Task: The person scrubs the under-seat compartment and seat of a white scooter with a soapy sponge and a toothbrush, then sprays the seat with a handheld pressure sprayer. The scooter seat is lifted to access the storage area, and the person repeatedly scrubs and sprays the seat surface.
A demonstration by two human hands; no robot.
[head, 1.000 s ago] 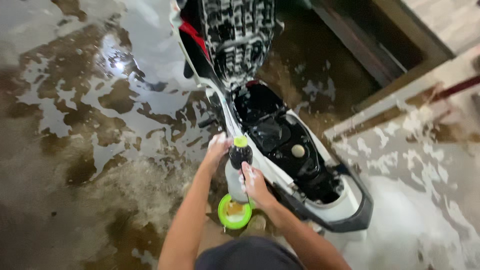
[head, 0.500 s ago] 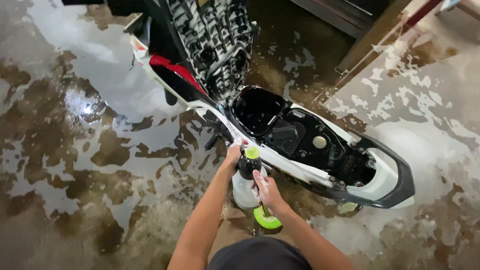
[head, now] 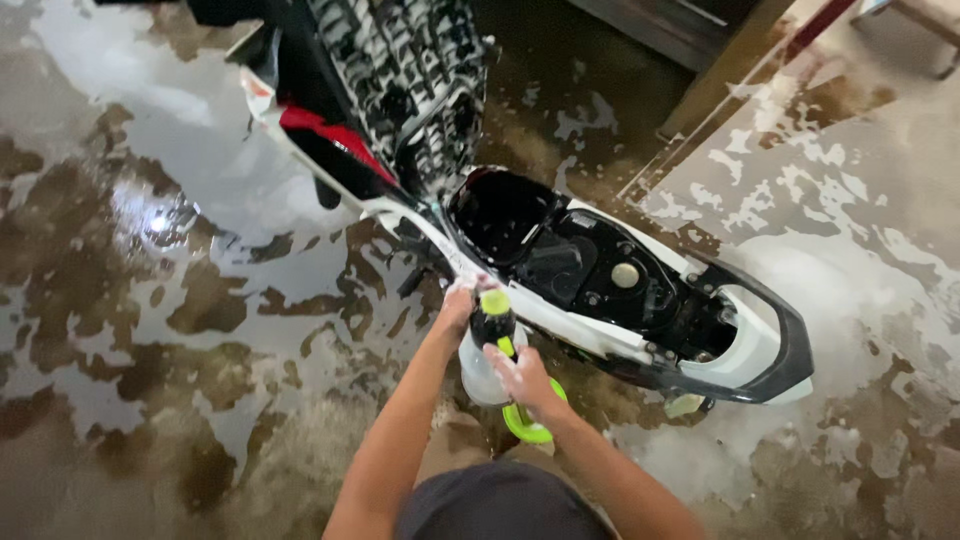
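Two hands meet at the centre of my view, on a spray bottle (head: 487,345). From the left, wet foamy floor (head: 150,300) fills nine o'clock. The left hand (head: 458,305) is closed on the bottle's far side, I think to steady it. The right hand (head: 520,375) grips it near the lime trigger, fingers wrapped around. At two o'clock the scooter (head: 620,300) stands with its seat up, so its compartment is exposed to washing.

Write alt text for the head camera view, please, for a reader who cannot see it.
A person's two bare hands, left hand and right hand, grip a pump sprayer bottle beside a white scooter with its raised seat soapy, on a wet, foamy floor.
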